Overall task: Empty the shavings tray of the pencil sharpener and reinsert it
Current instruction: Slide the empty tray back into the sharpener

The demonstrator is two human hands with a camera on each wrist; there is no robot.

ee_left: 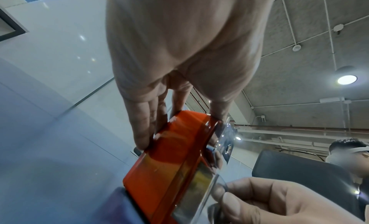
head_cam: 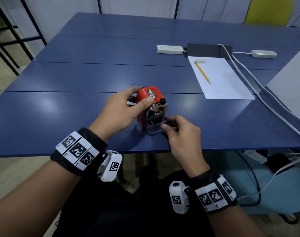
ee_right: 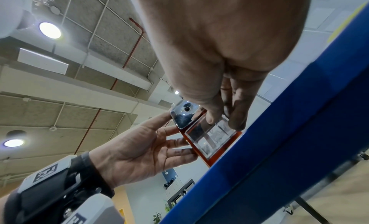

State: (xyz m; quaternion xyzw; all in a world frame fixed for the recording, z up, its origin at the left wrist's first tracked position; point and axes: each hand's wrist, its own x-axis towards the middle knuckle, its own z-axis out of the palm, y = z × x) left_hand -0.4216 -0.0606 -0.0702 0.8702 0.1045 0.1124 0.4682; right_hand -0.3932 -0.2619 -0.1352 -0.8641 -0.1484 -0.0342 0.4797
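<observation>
A red pencil sharpener [head_cam: 151, 95] with a chrome front plate stands near the front edge of the blue table [head_cam: 77, 106]. My left hand [head_cam: 128, 106] grips its red body [ee_left: 169, 156] from the left, thumb on top near the front and fingers round the back. The clear shavings tray [head_cam: 154, 130] sits low in the sharpener's front. My right hand [head_cam: 173, 125] pinches the tray's front, thumb and fingers curled on its clear face [ee_right: 211, 136]. The left hand [ee_right: 143, 147] lies against the sharpener's side in the right wrist view. I cannot tell what the tray holds.
A white sheet of paper [head_cam: 221, 82] lies at the right with a yellow pencil [head_cam: 202, 72] and a white eraser [head_cam: 200, 61] on it. Two white power strips [head_cam: 169, 49] and white cables [head_cam: 258, 93] run behind and along the right. A blue chair [head_cam: 265, 185] stands under the table.
</observation>
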